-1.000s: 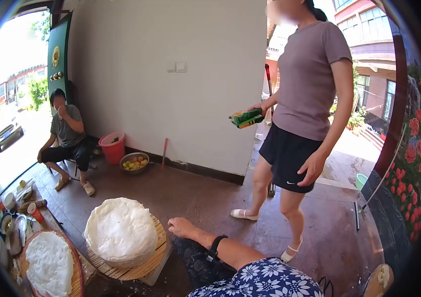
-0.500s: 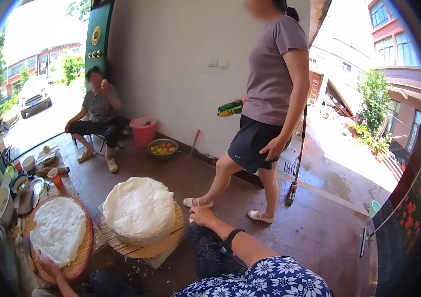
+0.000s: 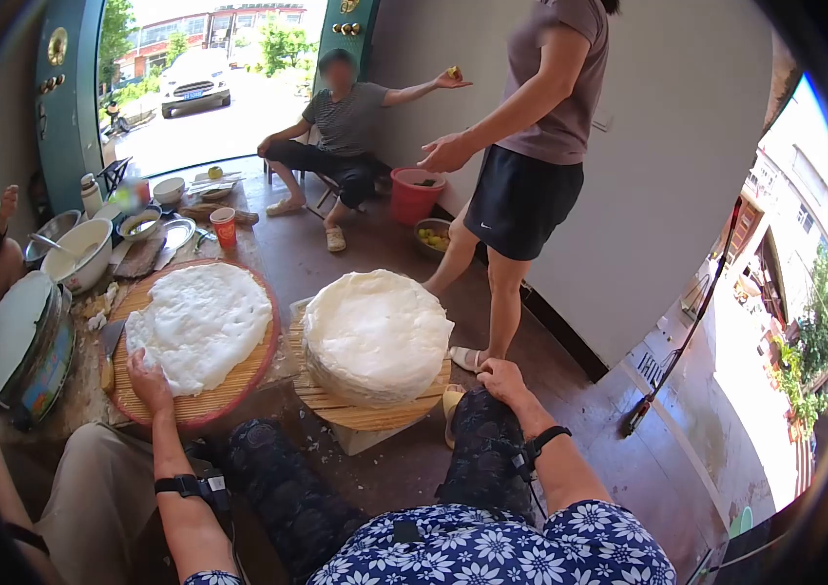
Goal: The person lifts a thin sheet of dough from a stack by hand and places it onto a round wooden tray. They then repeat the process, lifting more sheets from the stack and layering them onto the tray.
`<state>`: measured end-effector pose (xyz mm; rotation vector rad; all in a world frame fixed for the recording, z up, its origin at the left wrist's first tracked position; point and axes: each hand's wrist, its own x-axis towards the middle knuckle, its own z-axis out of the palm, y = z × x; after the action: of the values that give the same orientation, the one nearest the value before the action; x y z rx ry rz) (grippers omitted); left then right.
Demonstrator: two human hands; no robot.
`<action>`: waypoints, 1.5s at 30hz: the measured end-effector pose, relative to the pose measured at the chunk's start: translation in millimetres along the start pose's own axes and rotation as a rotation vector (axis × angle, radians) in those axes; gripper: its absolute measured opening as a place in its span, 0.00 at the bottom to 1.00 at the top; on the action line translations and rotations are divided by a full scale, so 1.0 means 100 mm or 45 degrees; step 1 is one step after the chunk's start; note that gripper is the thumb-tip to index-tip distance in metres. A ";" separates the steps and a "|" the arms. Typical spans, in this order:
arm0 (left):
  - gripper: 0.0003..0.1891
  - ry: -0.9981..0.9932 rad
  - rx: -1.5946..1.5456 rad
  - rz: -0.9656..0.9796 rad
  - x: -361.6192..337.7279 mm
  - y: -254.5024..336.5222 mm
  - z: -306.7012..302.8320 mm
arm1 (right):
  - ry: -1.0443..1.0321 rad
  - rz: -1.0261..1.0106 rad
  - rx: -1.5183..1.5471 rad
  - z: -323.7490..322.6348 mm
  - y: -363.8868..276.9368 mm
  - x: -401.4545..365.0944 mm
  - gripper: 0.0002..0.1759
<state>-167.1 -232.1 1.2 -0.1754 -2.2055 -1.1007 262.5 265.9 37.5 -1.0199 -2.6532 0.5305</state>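
My left hand (image 3: 149, 382) has its fingers apart at the near-left edge of a soft white pancake (image 3: 201, 327). The pancake lies spread on a round slatted tray (image 3: 263, 366) with a red rim. My right hand (image 3: 503, 378) rests on my knee with its fingers curled and nothing seen in it. Between the tray and that knee, a tall stack of white pancakes (image 3: 375, 331) sits on another round slatted board (image 3: 321, 395). A scraper with a wooden handle (image 3: 108, 372) lies by the tray's left rim.
At left, a person sits by a round griddle (image 3: 19, 341) covered in white. Bowls (image 3: 92, 255) and an orange cup (image 3: 224, 228) stand beyond the tray. A standing person (image 3: 540, 146) faces a seated person (image 3: 350, 122) near a red bucket (image 3: 417, 195).
My view has swung left, bringing the griddle and the person beside it into sight. The seated person's arm now stretches out with a fruit. The standing person's hand is raised forward.
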 end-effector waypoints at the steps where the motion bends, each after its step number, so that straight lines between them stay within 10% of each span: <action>1: 0.22 0.004 -0.040 0.011 -0.01 0.01 0.00 | -0.024 0.053 0.015 -0.03 0.00 0.01 0.15; 24: 0.15 -0.317 0.246 0.065 0.22 -0.22 -0.06 | -0.032 0.000 -0.003 -0.06 0.05 0.00 0.16; 36: 0.17 -0.484 -0.595 0.373 -0.63 2.27 0.59 | -0.010 -0.038 -0.073 0.00 -0.04 0.02 0.15; 45: 0.19 -0.803 -0.665 0.216 -1.38 2.27 1.09 | -0.007 0.025 -0.050 -0.03 0.00 -0.03 0.15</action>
<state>-26.0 17.7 21.1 -1.0376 -2.2967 -1.6659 265.1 264.6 40.0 -1.0583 -2.6706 0.4878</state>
